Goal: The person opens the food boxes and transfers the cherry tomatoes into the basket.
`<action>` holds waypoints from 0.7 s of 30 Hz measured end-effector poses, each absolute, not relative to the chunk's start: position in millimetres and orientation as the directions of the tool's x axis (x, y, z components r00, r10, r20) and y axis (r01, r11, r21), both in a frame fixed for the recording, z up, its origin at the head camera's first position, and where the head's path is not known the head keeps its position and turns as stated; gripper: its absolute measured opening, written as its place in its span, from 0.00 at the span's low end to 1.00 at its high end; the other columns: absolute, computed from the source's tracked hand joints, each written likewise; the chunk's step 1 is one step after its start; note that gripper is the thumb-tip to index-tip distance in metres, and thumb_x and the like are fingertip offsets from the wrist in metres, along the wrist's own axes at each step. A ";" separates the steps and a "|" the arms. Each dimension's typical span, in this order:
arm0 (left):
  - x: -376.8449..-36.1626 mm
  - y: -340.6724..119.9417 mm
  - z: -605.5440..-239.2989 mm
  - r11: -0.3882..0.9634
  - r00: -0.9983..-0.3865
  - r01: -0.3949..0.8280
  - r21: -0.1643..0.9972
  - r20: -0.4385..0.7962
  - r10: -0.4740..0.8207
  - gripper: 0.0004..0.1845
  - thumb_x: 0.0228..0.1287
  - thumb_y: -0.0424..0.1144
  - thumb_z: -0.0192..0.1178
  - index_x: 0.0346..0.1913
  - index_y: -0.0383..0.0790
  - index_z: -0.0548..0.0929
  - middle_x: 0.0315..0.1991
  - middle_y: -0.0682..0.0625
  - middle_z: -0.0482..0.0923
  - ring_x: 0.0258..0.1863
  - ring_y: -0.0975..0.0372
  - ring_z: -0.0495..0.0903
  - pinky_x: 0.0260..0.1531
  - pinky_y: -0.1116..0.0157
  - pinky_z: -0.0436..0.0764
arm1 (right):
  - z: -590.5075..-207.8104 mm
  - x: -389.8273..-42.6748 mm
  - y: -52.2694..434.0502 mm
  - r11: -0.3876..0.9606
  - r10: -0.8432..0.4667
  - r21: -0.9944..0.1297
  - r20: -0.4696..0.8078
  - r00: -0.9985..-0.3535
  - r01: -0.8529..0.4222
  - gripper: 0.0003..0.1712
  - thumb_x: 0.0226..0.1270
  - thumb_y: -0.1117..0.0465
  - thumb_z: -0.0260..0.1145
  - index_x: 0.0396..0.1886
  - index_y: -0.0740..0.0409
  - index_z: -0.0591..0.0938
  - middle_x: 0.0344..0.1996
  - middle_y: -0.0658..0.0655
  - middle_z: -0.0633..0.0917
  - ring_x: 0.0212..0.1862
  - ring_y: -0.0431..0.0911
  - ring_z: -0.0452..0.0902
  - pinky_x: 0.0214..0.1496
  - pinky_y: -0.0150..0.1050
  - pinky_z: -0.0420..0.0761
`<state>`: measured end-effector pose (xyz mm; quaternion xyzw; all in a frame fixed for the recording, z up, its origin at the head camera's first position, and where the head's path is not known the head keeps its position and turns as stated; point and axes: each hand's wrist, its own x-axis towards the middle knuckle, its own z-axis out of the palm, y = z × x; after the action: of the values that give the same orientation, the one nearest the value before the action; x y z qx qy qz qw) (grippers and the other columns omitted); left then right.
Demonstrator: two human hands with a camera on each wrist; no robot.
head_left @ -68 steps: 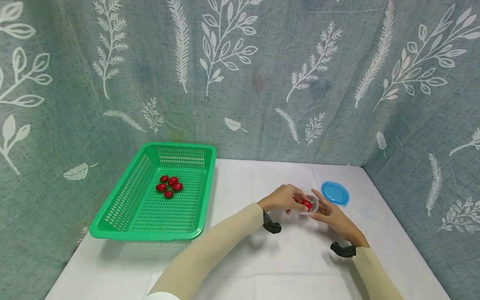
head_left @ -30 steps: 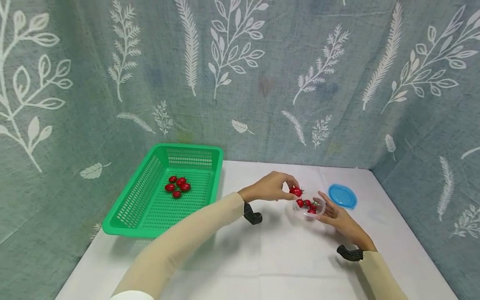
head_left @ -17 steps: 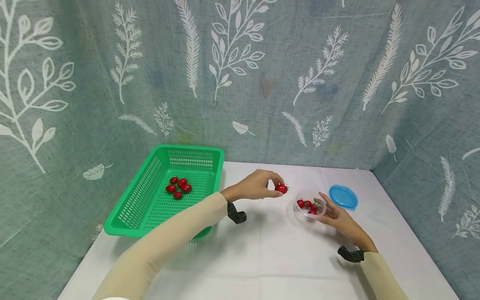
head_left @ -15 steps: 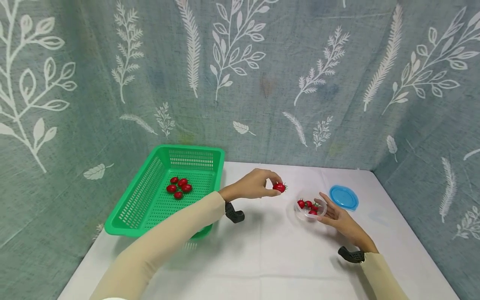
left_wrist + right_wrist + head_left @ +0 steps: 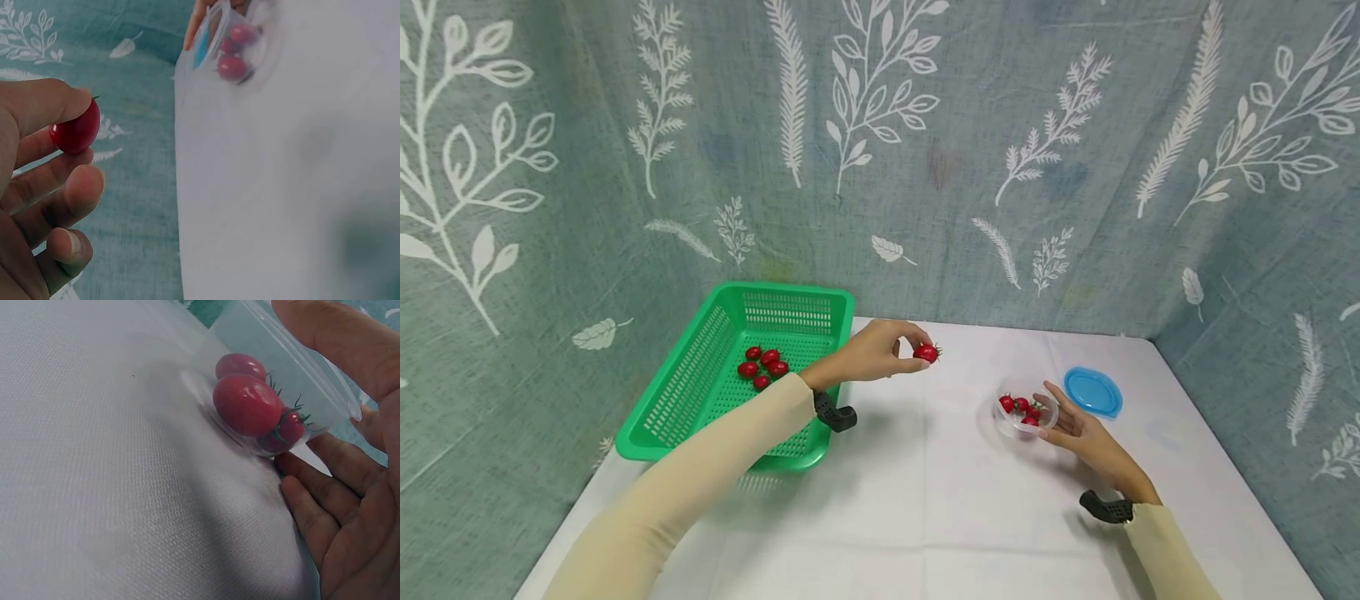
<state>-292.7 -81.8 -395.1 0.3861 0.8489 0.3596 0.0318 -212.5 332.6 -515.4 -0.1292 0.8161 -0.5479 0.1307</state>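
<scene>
closest to you, your two beige sleeves (image 5: 677, 467) reach in over the counter (image 5: 887, 500), which is spread with a white cloth, and a black strap piece (image 5: 835, 412) sits at each wrist.

of your hands, the right hand (image 5: 1086, 433) is the nearer one. its thumb and fingers curve around the right side of a clear tub (image 5: 287, 359), the thumb up by the rim and the other fingers lower on the wall, so it has a hold on the tub without being tightly closed. the tub is upright and looks to be standing on the cloth. you can count four small tomatoes (image 5: 1006, 403) in it, red with green stalks.

your left hand (image 5: 872, 350) is up in the air between the tub and the basket. it pinches a single red tomato (image 5: 927, 354) between thumb and forefinger, green stalk pointing toward the tub side, while its other fingers stay loosely bent, as the left wrist view shows.

a bit farther off, just beyond your right hand, a blue lid (image 5: 1090, 390) lies flat. over on your left is a green basket (image 5: 786, 290) with slotted walls, partly hidden by your left arm; five more tomatoes (image 5: 747, 369) sit grouped on its floor.

behind everything hangs a grey-green curtain (image 5: 940, 167) printed with white leaves and sprigs.
</scene>
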 end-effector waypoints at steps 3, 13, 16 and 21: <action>-292.4 -92.7 -394.6 0.456 -0.703 0.637 0.622 0.224 0.675 0.15 0.68 0.43 0.69 0.55 0.46 0.86 0.44 0.56 0.84 0.17 0.63 0.74 0.25 0.65 0.77 | -515.9 -212.8 332.4 0.369 -0.344 -0.928 -0.081 -0.935 -0.055 0.51 0.76 0.55 0.66 0.86 0.38 0.45 0.81 0.62 0.55 0.79 0.66 0.47 0.70 0.56 0.67; -291.6 -130.3 -398.7 0.493 -0.734 0.631 0.599 0.255 0.630 0.14 0.67 0.43 0.71 0.53 0.47 0.86 0.42 0.58 0.84 0.18 0.63 0.74 0.25 0.64 0.77 | -517.5 -212.5 333.5 0.367 -0.321 -0.930 -0.109 -0.941 -0.018 0.52 0.75 0.52 0.67 0.86 0.39 0.45 0.81 0.60 0.56 0.79 0.65 0.49 0.71 0.64 0.62; -291.6 -140.9 -397.4 0.503 -0.750 0.615 0.607 0.254 0.610 0.14 0.67 0.44 0.71 0.53 0.48 0.87 0.42 0.59 0.84 0.17 0.62 0.73 0.24 0.63 0.76 | -517.6 -212.5 334.2 0.355 -0.328 -0.935 -0.104 -0.939 -0.020 0.51 0.76 0.53 0.67 0.85 0.35 0.45 0.81 0.59 0.56 0.80 0.64 0.48 0.71 0.63 0.61; -289.8 -159.1 -397.3 0.521 -0.775 0.588 0.619 0.246 0.582 0.14 0.68 0.45 0.70 0.54 0.50 0.86 0.43 0.59 0.83 0.15 0.62 0.71 0.24 0.62 0.75 | -517.2 -213.4 333.5 0.339 -0.346 -0.940 -0.100 -0.933 -0.025 0.51 0.76 0.53 0.67 0.84 0.30 0.45 0.82 0.59 0.54 0.80 0.63 0.47 0.71 0.61 0.61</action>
<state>-289.8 -159.1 -397.3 0.3354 0.8721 0.3563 -0.0043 -213.4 333.5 -517.2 -0.1150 0.8058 -0.5632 0.1423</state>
